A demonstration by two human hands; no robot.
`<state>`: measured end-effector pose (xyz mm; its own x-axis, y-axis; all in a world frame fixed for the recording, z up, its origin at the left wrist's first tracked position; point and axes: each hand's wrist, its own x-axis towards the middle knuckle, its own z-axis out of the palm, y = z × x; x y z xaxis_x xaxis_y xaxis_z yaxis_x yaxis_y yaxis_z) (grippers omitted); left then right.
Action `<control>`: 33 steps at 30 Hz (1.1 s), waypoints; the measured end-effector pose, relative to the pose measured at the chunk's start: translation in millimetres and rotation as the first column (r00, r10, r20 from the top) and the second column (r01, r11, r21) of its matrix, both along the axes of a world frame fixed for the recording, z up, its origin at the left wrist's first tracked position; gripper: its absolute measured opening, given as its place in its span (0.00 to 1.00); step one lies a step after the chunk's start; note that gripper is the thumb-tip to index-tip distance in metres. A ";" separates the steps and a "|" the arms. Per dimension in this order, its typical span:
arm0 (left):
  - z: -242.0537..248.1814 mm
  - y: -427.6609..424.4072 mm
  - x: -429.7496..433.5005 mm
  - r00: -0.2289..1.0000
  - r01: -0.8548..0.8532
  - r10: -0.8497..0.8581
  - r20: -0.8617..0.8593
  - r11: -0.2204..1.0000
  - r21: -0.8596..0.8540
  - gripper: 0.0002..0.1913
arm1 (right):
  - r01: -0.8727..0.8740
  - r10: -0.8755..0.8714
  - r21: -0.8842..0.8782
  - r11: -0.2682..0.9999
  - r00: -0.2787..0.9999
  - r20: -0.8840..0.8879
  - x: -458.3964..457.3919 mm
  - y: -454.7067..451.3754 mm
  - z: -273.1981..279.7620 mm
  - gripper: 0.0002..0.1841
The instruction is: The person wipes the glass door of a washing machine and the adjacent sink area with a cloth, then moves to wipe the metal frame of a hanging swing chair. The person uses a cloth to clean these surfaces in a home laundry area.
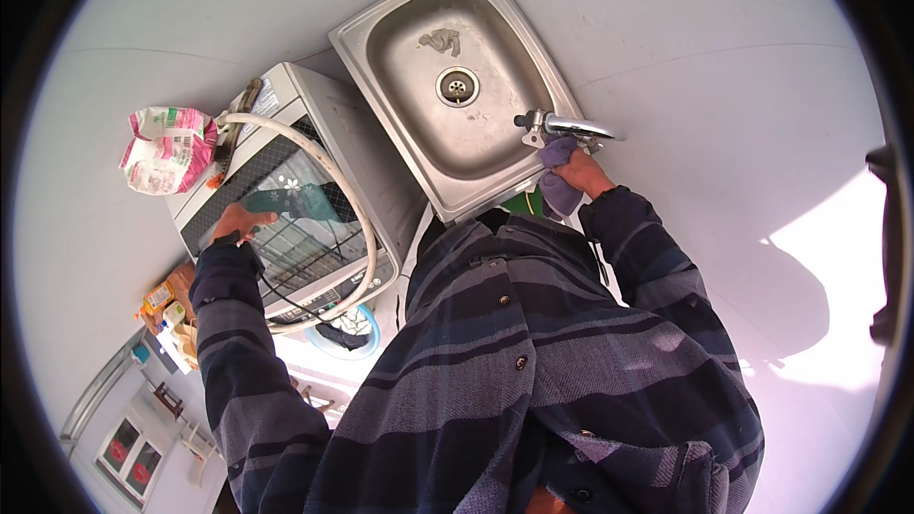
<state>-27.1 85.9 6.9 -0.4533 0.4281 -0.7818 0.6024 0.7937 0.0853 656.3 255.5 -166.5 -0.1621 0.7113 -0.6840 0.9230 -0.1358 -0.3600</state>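
My right hand (584,175) grips a purple cloth (560,189) at the sink's near right edge, just below the chrome faucet (582,127). Part of the cloth is bunched against the faucet's base and part hangs over the rim. The stainless steel sink (400,150) has a crumpled grey rag (444,41) lying in its basin, beyond the drain strainer (457,87). Over on the left, my left hand (239,221) is at the glass lid of a top-loading washing machine (357,128), thumb apart from the fingers, with nothing seen in it.
A pale hose (360,207) curves across the washer. A pink and white bag (171,150) and a brush (235,132) sit along its far edge. A black cable (293,298) hangs by my left sleeve. Below stands a blue basin (375,343) with cloths; bottles (158,296) are farther left.
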 end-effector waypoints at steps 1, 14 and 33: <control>-0.2 -0.5 -0.2 1.000 -0.002 0.002 0.001 1.000 0.002 0.28 | 0.004 -0.004 0.007 1.000 1.000 0.001 0.9 -0.4 -2.9 0.40; 7.8 -6.4 6.6 0.999 0.019 -0.024 0.040 0.993 0.117 0.30 | 0.018 -0.020 0.031 0.999 0.998 0.058 -2.9 -0.9 3.4 0.41; -13.5 -114.9 100.0 0.926 -0.139 0.364 -0.100 0.575 0.806 0.20 | -0.021 0.069 0.193 0.981 0.966 -0.248 2.5 -8.3 -15.8 0.36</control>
<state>72.9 -29.1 -6.6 -0.7538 0.6539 -0.0655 0.4772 0.6132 0.6295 658.9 247.2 -182.2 -0.3470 0.8107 -0.4715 0.8023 -0.0037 -0.5969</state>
